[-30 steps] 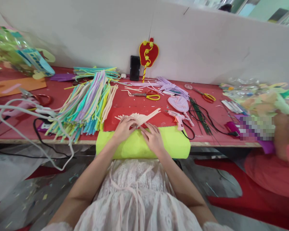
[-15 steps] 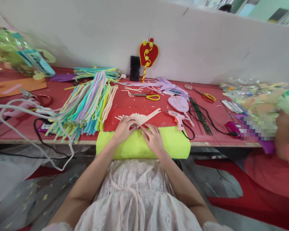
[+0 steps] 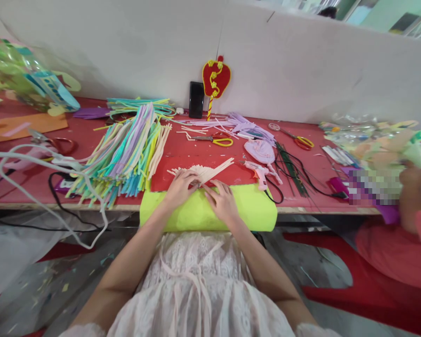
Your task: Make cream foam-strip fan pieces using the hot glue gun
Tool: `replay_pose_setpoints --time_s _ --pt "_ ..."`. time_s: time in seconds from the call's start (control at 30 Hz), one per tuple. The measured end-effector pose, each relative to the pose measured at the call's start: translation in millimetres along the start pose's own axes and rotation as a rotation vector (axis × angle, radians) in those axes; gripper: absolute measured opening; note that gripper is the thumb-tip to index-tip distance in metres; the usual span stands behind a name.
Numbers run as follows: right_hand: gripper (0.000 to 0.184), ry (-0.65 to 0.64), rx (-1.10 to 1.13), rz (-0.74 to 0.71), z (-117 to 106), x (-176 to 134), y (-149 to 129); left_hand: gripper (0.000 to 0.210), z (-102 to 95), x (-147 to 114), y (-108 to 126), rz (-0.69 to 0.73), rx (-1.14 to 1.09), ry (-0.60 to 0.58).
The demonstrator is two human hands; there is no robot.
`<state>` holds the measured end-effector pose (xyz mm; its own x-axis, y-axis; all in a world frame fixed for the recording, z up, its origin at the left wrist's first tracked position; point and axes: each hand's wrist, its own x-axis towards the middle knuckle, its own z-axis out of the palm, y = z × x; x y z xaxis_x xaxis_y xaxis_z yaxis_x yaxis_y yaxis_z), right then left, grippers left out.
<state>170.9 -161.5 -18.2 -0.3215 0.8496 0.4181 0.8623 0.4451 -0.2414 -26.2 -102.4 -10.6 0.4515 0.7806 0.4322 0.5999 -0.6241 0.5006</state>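
A flat piece of cream pipe cleaners [image 3: 217, 170], laid side by side and crossing, rests at the front of the red tabletop. My left hand [image 3: 183, 188] is closed over its near edge, fingers bent. From the right, my right hand [image 3: 223, 202] meets it with thumb and forefinger closed at the same edge. The small part between the fingertips is mostly hidden. Under both wrists, a yellow-green cloth [image 3: 254, 206] hangs over the table's front edge. A pink glue gun [image 3: 261, 173] lies to the right of my right hand.
A big bundle of coloured pipe cleaners [image 3: 122, 154] lies left. Behind are scissors [image 3: 222, 140], a phone [image 3: 196, 99] and a red fan-shaped ornament [image 3: 216, 78]. A white cable [image 3: 52, 213] loops at left. A co-worker's hand [image 3: 414, 180] is at far right.
My right hand's fingertips have shifted slightly left, closer to my left hand. The left hand and the cream pipe cleaners look much the same.
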Motion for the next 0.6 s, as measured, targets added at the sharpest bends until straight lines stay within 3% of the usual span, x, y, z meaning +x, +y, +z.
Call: replay_pose_setpoints --time_s 0.6 --pt "0.037 0.003 -0.002 0.006 0.2 0.2 -0.9 0.013 0.6 0.6 -1.5 0.012 0.014 -0.004"
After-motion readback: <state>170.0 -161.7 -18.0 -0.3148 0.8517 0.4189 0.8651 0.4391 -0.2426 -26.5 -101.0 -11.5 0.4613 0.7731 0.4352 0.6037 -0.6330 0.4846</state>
